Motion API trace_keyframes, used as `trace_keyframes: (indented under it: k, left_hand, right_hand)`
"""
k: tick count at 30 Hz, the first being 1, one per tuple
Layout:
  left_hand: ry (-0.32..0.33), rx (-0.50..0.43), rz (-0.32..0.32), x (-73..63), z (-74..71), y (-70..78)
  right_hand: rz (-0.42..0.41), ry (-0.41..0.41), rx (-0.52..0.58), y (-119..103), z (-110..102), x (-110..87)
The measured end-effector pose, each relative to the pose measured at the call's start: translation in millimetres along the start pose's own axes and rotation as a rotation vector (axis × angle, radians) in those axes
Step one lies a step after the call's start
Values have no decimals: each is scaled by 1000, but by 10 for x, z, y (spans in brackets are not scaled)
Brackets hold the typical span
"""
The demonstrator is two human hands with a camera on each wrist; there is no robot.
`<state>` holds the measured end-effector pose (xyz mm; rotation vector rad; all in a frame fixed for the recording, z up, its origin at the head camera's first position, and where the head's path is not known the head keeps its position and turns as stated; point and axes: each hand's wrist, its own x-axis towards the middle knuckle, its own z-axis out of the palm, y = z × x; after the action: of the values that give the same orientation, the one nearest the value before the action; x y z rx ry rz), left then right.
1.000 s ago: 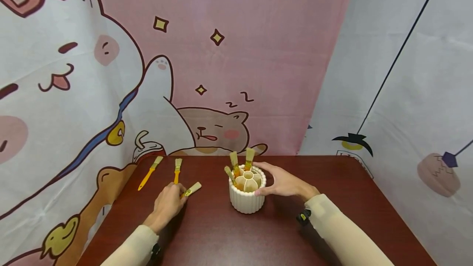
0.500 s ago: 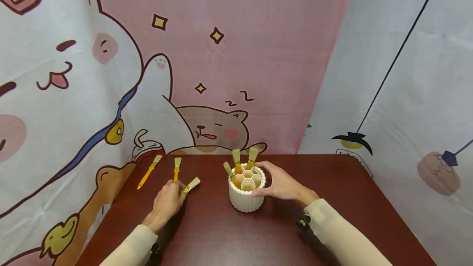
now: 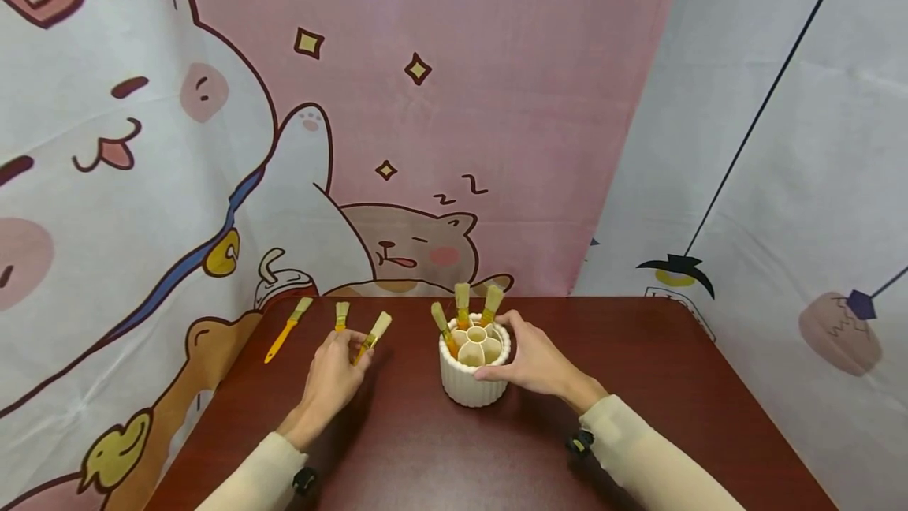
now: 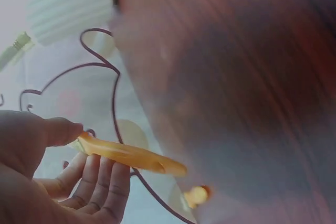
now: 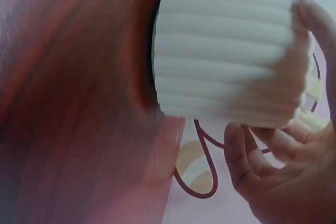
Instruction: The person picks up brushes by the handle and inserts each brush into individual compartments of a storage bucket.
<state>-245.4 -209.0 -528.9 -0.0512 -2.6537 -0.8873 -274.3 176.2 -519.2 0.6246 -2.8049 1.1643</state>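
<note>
My left hand (image 3: 331, 377) pinches a paintbrush (image 3: 379, 328) between thumb and fingers, bristles tilted up and to the right. In the left wrist view the brush's orange handle (image 4: 131, 155) shows, above the table edge. My right hand (image 3: 542, 359) grips the rim and side of a white ribbed holder (image 3: 471, 385) with petal-shaped compartments. Three brushes stand in its back and left compartments, bristles up; one is the leftmost brush (image 3: 441, 320). The right wrist view shows the ribbed wall (image 5: 231, 51) between thumb and fingers.
Two more brushes lie on the dark red table (image 3: 426, 464): one at the far left (image 3: 289, 330), another (image 3: 342, 314) just behind my left hand, its handle partly hidden. A cartoon-printed cloth (image 3: 496, 140) hangs behind the table's back edge.
My left hand has raised its brush and moved slightly away from me and right, the bristles swinging upward. The holder has turned a little under my right hand, carrying its back brushes rightward.
</note>
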Motion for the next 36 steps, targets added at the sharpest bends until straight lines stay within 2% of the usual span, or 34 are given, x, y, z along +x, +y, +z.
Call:
trace_keyframes:
  k: [5,8,17,24,36]
  left_hand:
    - [36,-115,29,-20,-15,179]
    - [48,-182,23,-40,-36,285]
    - [86,-345,4,-91,-95,548]
    - [97,-456,-15,-107,-133,754]
    - [96,-663,32,-131,-138,1059]
  right_hand:
    - [55,29,-11,-71,57,-50]
    - [69,40,-17,-108,75,-63]
    - [51,49,-25,-124,74,-93]
    - [14,23,-31,-115,14,-127]
    - [-3,16,-57,-133,-43,-150]
